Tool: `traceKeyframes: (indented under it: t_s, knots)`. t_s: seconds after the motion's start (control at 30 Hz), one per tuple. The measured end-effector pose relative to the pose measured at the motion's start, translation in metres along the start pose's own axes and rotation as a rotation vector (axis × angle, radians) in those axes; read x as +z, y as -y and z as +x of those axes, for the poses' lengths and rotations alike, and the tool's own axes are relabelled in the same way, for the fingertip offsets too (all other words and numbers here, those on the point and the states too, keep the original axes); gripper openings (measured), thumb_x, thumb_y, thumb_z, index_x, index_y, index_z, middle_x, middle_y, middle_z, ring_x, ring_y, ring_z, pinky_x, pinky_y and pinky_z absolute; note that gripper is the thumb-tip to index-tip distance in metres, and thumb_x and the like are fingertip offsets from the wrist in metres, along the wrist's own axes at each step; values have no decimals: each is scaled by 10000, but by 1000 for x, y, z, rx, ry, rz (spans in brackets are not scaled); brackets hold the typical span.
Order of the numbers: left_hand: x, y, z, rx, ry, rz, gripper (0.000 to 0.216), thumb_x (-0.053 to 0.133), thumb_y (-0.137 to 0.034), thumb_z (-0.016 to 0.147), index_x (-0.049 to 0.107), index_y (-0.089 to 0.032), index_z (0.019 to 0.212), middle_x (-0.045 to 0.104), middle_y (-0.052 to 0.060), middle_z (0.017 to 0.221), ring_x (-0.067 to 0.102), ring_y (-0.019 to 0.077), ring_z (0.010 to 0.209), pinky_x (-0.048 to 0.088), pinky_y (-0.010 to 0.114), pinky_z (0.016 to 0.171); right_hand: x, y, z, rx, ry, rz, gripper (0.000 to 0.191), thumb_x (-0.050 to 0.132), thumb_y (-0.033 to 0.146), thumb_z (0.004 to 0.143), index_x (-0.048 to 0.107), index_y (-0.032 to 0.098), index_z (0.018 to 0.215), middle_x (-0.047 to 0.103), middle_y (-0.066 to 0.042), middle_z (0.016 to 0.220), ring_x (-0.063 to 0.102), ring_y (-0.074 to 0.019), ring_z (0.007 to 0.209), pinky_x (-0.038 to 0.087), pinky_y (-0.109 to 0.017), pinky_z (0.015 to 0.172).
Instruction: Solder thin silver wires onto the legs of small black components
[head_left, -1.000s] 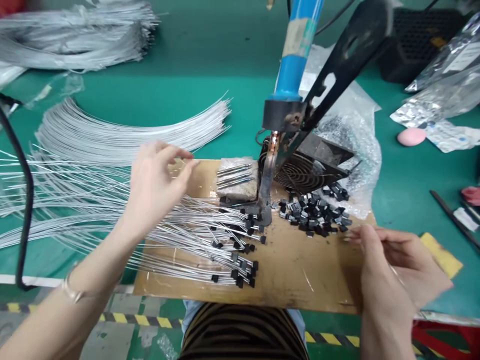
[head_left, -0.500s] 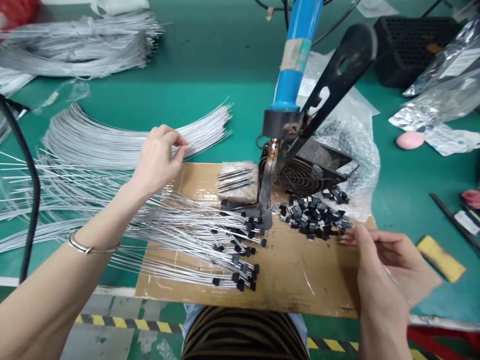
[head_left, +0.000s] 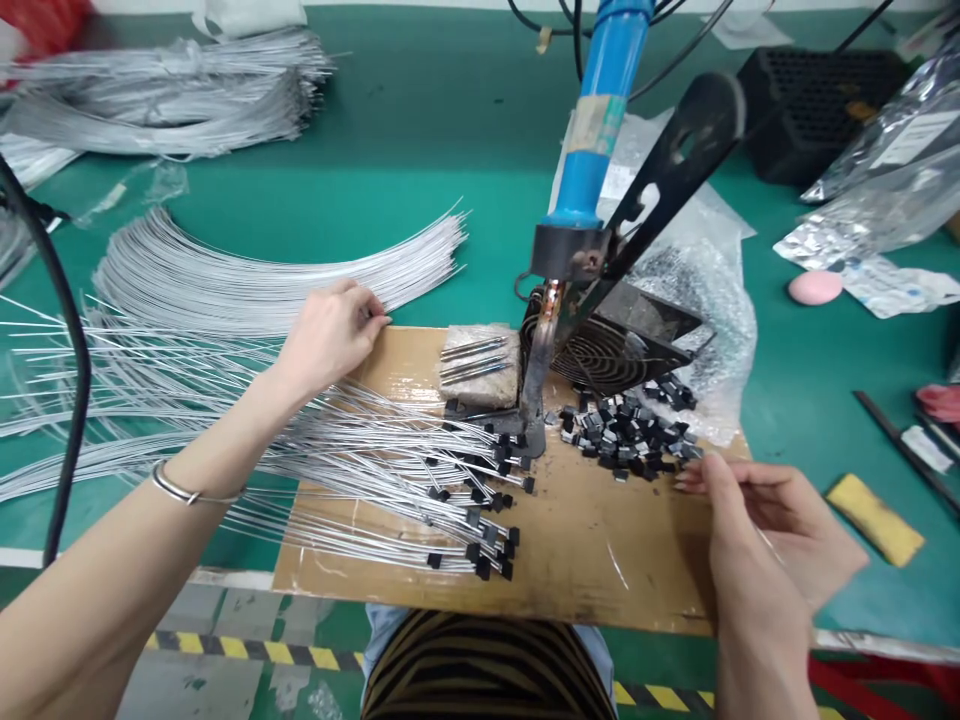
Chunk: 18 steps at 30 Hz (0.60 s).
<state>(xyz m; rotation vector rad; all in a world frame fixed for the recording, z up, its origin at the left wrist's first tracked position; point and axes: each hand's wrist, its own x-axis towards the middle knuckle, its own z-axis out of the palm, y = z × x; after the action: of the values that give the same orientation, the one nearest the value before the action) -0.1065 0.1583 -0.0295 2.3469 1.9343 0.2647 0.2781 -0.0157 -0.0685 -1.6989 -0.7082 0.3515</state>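
My left hand [head_left: 330, 332] rests at the edge of a curved fan of bare silver wires [head_left: 247, 278], its fingers pinched together on the wire ends. Below it lies a spread of wires with small black parts on their tips [head_left: 420, 470] across a brown board [head_left: 600, 560]. My right hand [head_left: 757, 525] sits at the board's right side, thumb and fingers closed on a small part I cannot make out, just below a pile of loose black parts [head_left: 630, 432]. A blue-handled soldering iron [head_left: 592, 150] stands in a black holder at the board's middle.
A sponge block with several pins [head_left: 480, 365] sits left of the iron tip. A fan grille [head_left: 607, 350] and clear plastic bag [head_left: 697, 270] lie behind the parts. More wire bundles [head_left: 172, 90] are at the far left, silver bags [head_left: 885, 190] and a yellow block [head_left: 874, 518] at right.
My left hand went from open fingers above the wires to a pinch on the wire ends of the curved fan. My right hand barely shifted.
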Motion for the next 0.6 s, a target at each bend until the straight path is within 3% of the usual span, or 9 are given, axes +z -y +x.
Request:
traceKeyframes:
  t_s: [0.1, 0.27, 0.4, 0.53, 0.6]
  knots:
    - [-7, 2, -6, -23, -4, 81, 305, 540, -374, 992, 668, -126, 1115, 653, 143, 1046, 621, 280, 940, 491, 414, 915, -1, 1, -2, 23, 30, -17, 426, 943, 570, 634, 710, 220, 703, 723, -53, 673, 658, -191, 602, 503, -338, 622]
    - [-16, 22, -20, -7, 96, 213, 277, 547, -300, 924, 717, -100, 1015, 604, 163, 982, 607, 344, 988, 481, 498, 958, -1, 5, -4, 36, 59, -22, 456, 919, 612, 654, 694, 220, 717, 709, -36, 697, 640, -181, 631, 480, -330, 662]
    - [-20, 40, -24, 55, 170, 247, 243, 535, -224, 909, 742, -108, 963, 620, 151, 1010, 590, 309, 1014, 464, 457, 1013, 0, 4, -3, 37, 68, -28, 470, 907, 633, 660, 699, 216, 724, 714, -41, 703, 647, -179, 637, 479, -329, 681]
    - [-19, 45, -25, 83, 122, 258, 310, 491, -201, 976, 687, -63, 1174, 621, 158, 1055, 556, 291, 1040, 453, 421, 1008, 0, 2, -2, 39, 81, -28, 468, 933, 606, 648, 693, 211, 720, 709, -30, 684, 639, -175, 626, 474, -322, 660]
    - [-17, 47, -25, 106, 102, 250, 319, 448, -197, 1018, 689, -66, 1182, 630, 157, 1078, 548, 281, 1055, 441, 410, 1025, 1, 1, -2, 31, 83, -31, 462, 946, 585, 647, 692, 206, 718, 706, -26, 669, 634, -176, 616, 475, -321, 648]
